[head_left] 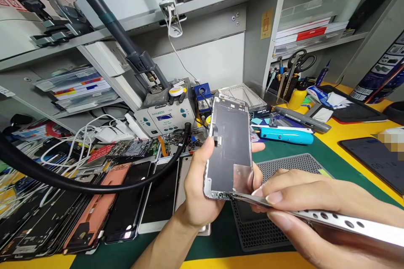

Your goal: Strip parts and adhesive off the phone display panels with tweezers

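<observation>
My left hand [202, 185] is wrapped round a phone screen panel [229, 143], thumb on its left edge and fingers behind and at the right edge. The panel's dark back faces me, with a metal frame and a coppery patch at the lower right. In my right hand [303, 201] are metal tweezers [334, 218] with round holes, pinched between thumb and fingers. Their tips meet the panel's bottom edge near its middle. Whether they grip a small part there is too small to tell.
A grey perforated mat [284, 168] lies below the hands. Rows of phone parts [91, 206] fill the left, with a black hose [94, 187] arching over them. A turquoise tool [287, 135] and a dark phone [375, 159] lie right. A soldering station [170, 117] stands behind.
</observation>
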`<state>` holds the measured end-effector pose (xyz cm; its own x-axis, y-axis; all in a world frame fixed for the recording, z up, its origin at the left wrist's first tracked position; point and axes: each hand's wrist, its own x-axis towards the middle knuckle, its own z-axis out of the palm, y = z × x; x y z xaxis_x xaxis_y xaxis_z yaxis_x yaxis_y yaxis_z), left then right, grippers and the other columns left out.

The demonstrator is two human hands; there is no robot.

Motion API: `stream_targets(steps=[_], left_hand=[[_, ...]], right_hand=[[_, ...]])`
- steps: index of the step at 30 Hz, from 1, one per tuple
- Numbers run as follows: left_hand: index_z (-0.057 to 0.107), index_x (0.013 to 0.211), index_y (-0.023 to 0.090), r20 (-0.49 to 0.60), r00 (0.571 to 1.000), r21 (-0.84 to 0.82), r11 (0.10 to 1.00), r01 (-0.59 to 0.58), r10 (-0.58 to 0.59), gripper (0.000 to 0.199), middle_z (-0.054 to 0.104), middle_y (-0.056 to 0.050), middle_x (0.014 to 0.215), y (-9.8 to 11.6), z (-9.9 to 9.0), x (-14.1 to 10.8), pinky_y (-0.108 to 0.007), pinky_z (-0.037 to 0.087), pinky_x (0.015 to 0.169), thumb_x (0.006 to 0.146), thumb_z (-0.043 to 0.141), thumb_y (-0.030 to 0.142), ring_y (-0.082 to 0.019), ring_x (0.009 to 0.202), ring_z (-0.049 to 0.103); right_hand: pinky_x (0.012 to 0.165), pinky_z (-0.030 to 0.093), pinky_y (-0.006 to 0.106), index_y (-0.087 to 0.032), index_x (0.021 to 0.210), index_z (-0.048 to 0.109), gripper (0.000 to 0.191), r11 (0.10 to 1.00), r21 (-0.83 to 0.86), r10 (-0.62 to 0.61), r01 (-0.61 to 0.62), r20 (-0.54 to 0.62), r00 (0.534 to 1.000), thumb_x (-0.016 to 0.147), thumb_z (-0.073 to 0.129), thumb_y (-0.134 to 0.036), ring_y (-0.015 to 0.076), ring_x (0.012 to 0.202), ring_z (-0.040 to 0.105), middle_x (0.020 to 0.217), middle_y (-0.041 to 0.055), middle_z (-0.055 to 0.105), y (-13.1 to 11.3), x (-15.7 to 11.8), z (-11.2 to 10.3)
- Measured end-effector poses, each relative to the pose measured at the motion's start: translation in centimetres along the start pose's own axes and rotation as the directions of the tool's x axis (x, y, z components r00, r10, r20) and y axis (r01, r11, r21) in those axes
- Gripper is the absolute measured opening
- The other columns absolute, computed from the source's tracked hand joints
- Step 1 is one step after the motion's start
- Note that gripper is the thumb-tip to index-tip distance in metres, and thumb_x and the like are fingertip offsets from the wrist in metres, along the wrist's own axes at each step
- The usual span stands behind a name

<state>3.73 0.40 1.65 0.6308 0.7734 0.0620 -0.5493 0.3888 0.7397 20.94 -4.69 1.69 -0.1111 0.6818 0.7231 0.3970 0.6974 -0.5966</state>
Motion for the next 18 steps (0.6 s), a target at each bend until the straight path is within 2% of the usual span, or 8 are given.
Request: stream_targets(steps=[3, 6, 13, 18], left_hand=[[0.069, 0.118, 0.007, -0.008, 1.0, -0.003, 1.0, 0.013, -0.013, 0.075, 0.058, -0.008, 0.07, -0.03, 0.03, 0.06, -0.032, 0.042, 0.064, 0.092, 0.038, 0.07, -0.018, 0.062, 0.052], [0.071, 0.115, 0.009, -0.046, 0.999, -0.003, 1.0, 0.012, -0.012, 0.074, 0.058, -0.007, 0.068, -0.12, 0.01, 0.1, -0.031, 0.041, 0.063, 0.089, 0.043, 0.072, -0.017, 0.061, 0.05], [0.07, 0.113, 0.01, -0.069, 0.998, 0.049, 0.999, 0.007, -0.004, 0.074, 0.057, -0.005, 0.067, -0.41, -0.16, 0.13, -0.029, 0.038, 0.062, 0.086, 0.047, 0.074, -0.015, 0.059, 0.048], [0.067, 0.115, 0.008, -0.106, 0.994, 0.116, 0.993, -0.001, 0.014, 0.076, 0.056, -0.004, 0.064, -0.53, -0.22, 0.12, -0.031, 0.038, 0.065, 0.087, 0.046, 0.075, -0.016, 0.06, 0.047]], right_hand=[[0.083, 0.065, 0.02, -0.03, 0.098, 0.073, 0.032, 0.999, 0.0, -0.048, 0.048, 0.052, 0.997, 0.074, 0.077, -0.009, 0.0185, 0.083, 0.08, 0.087, -0.0038, 0.083, 0.14, -0.21, -0.4], [0.084, 0.066, 0.025, -0.031, 0.104, 0.072, 0.04, 0.999, 0.018, -0.036, 0.034, 0.074, 0.997, 0.074, 0.075, -0.006, 0.021, 0.087, 0.08, 0.092, -0.0025, 0.082, 0.25, -0.46, -0.47], [0.081, 0.065, 0.021, -0.03, 0.103, 0.072, 0.042, 0.997, 0.068, -0.05, 0.046, 0.063, 0.997, 0.074, 0.07, 0.001, 0.0187, 0.083, 0.08, 0.086, -0.0021, 0.082, 0.01, 0.27, -0.02], [0.083, 0.064, 0.019, -0.029, 0.102, 0.071, 0.04, 0.995, 0.062, -0.089, 0.084, 0.095, 0.992, 0.073, 0.072, -0.002, 0.0171, 0.08, 0.08, 0.084, -0.0034, 0.082, 0.4, 0.14, -0.19]])
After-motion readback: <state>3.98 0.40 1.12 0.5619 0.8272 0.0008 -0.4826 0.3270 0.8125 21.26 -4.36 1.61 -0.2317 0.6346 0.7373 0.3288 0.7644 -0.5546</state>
